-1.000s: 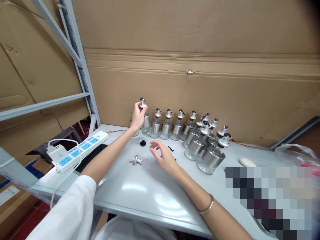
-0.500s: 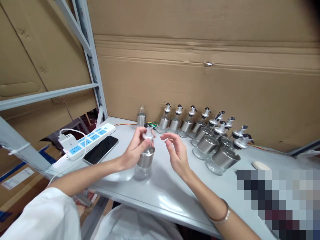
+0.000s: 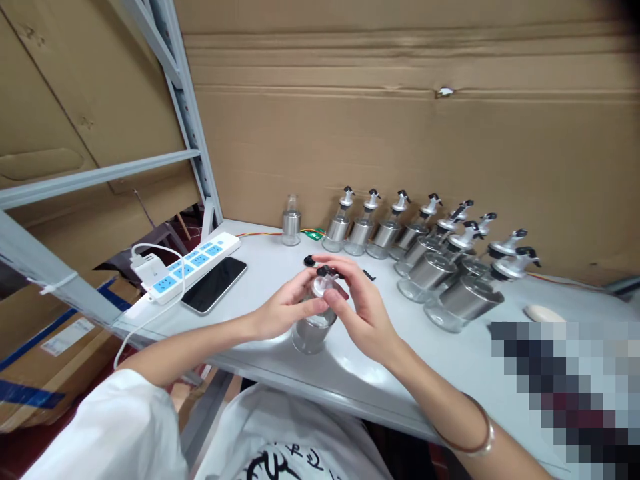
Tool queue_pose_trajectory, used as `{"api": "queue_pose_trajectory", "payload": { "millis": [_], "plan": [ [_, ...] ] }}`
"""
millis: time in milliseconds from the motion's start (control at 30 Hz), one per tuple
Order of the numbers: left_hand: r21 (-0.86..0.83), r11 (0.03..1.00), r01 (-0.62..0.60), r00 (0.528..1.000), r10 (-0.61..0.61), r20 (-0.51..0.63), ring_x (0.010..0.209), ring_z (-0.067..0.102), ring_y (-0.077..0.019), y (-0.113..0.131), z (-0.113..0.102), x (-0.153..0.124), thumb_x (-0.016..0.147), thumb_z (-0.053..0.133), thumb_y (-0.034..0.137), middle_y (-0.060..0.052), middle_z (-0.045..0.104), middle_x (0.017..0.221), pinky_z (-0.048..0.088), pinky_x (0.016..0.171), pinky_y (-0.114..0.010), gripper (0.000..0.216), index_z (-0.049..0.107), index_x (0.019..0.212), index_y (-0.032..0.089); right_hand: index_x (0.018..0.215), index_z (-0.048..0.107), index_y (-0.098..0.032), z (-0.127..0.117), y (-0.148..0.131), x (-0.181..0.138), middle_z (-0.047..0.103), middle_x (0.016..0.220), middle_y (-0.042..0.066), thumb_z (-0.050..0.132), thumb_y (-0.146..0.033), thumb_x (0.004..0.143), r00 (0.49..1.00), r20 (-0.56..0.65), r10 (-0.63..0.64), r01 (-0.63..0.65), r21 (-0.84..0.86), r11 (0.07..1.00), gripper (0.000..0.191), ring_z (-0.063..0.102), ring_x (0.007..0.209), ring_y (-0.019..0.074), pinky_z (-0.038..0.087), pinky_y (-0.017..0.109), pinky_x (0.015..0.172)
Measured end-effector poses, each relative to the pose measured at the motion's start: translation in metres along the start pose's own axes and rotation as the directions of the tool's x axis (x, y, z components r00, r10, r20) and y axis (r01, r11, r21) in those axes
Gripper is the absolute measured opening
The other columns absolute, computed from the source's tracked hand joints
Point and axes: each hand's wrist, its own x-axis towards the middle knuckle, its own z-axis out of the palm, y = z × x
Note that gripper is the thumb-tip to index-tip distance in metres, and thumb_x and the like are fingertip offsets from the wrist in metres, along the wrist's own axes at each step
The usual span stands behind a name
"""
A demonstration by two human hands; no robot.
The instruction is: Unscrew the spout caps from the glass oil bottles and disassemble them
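A glass bottle (image 3: 306, 339) with a steel sleeve stands before me on the tabletop (image 3: 270, 263). I take it as the centre of the clock, with twelve pointing away from me. Its long axis goes up from the tabletop, approximately upright; its top leans a little toward one o'clock, but I cannot tell how much of this comes from the lens. The silver spout (image 3: 324, 285) is at its upper end, and there both my hands have come together.

My left grip (image 3: 280, 312) comes from nine o'clock. Its thumb lies across the near side of the neck and its fingers go behind, so I judge that it holds the bottle there. My right grip (image 3: 369, 313) comes from three o'clock, narrow and curved around the spout, with its thumb at the near side; whether it really presses, I cannot tell. Neither hand is clearly nearer. The base is below both hands, free of fingers.

Farther out, a small black cap (image 3: 309, 261) lies near twelve, and a black strip (image 3: 369, 275) at two. A bottle without spout (image 3: 291, 229) stands at eleven, while a group of spouted bottles (image 3: 433, 270) spreads from one to three. At ten o'clock lies a phone (image 3: 215, 285), just beside the power strip (image 3: 195, 263).
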Motion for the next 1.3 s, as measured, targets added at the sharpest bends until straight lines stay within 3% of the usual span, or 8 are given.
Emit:
{"api": "queue_pose_trajectory", "payload": {
  "millis": [167,333,533,667,800,1133,1200,1300],
  "plan": [
    [0.013,0.999,0.035,0.999,-0.035,0.033,0.099,0.057,-0.0199,0.005,0.002,0.004,0.082,0.061,0.049,-0.008,0.060,0.104,0.044,0.084,-0.030,0.042,0.057,0.110,0.019,0.123,0.050,-0.026,-0.003,-0.001,-0.005,0.055,0.127,0.007,0.046,-0.040,0.094,0.986,0.022,0.168,-0.169,0.129,0.977,0.032,0.055,0.111,0.0177,0.047,0.032,0.091],
    [0.061,0.997,0.039,0.999,-0.041,0.029,0.105,0.055,-0.0226,-0.002,0.001,0.004,0.082,0.058,0.055,-0.009,0.060,0.110,0.043,0.090,-0.033,0.049,0.057,0.114,0.018,0.110,0.059,-0.022,-0.008,-0.007,-0.005,0.059,0.119,0.008,0.047,-0.048,0.092,0.986,0.045,0.162,-0.166,0.100,0.981,0.034,0.058,0.094,0.0170,0.049,0.031,0.079],
    [0.163,0.986,-0.048,0.998,0.053,-0.029,0.084,0.058,-0.0168,-0.017,0.004,0.003,0.082,0.050,0.063,-0.007,0.060,0.092,0.046,0.078,-0.028,0.057,0.055,0.112,0.015,0.113,0.055,-0.022,0.000,-0.004,-0.010,0.061,0.121,0.009,0.047,-0.045,0.092,0.988,0.018,0.154,-0.155,0.142,0.978,0.032,0.061,0.087,0.0158,0.050,0.029,0.072],
    [0.238,0.962,-0.132,0.988,0.148,-0.050,0.082,0.056,-0.0161,-0.021,0.008,0.006,0.080,0.046,0.069,-0.007,0.059,0.091,0.046,0.076,-0.028,0.061,0.056,0.105,0.014,0.116,0.053,-0.024,0.006,0.000,-0.013,0.062,0.120,0.009,0.047,-0.043,0.093,0.997,-0.048,0.064,-0.058,0.115,0.992,0.031,0.062,0.099,0.0179,0.051,0.032,0.081],
    [0.268,0.956,-0.122,0.990,0.137,-0.037,0.072,0.055,-0.0152,-0.022,0.009,0.010,0.076,0.043,0.075,-0.006,0.058,0.081,0.047,0.066,-0.027,0.065,0.056,0.093,0.013,0.113,0.054,-0.025,0.008,0.002,-0.014,0.065,0.115,0.009,0.050,-0.042,0.092,0.989,-0.128,-0.070,0.070,-0.001,0.998,0.028,0.064,0.102,0.0191,0.054,0.032,0.079],
    [0.192,0.980,-0.044,0.993,0.063,-0.095,0.062,0.053,-0.0138,-0.011,0.020,0.014,0.060,0.048,0.085,-0.004,0.056,0.068,0.045,0.058,-0.026,0.072,0.051,0.075,0.014,0.098,0.063,-0.024,-0.003,0.006,-0.009,0.073,0.096,0.007,0.068,-0.050,0.075,0.929,-0.207,-0.305,0.255,-0.238,0.937,0.036,0.070,0.082,0.0218,0.060,0.034,0.071],
    [0.160,0.986,-0.034,0.997,0.044,-0.059,0.059,0.053,-0.0131,-0.011,0.022,0.013,0.062,0.049,0.083,-0.003,0.055,0.066,0.045,0.056,-0.026,0.070,0.049,0.077,0.015,0.093,0.063,-0.023,-0.002,0.001,-0.008,0.074,0.092,0.006,0.070,-0.050,0.074,0.929,-0.273,-0.250,0.220,-0.137,0.966,0.034,0.070,0.072,0.0202,0.060,0.032,0.059],
    [0.055,0.997,-0.054,0.998,0.053,0.023,0.056,0.052,-0.0112,-0.016,0.026,0.014,0.066,0.053,0.078,0.000,0.053,0.061,0.043,0.054,-0.024,0.065,0.047,0.082,0.015,0.086,0.056,-0.022,0.002,-0.009,-0.007,0.073,0.080,0.003,0.068,-0.050,0.076,0.934,-0.353,0.053,0.008,0.169,0.986,0.032,0.063,0.047,0.0146,0.048,0.024,0.033]
  ]
}}
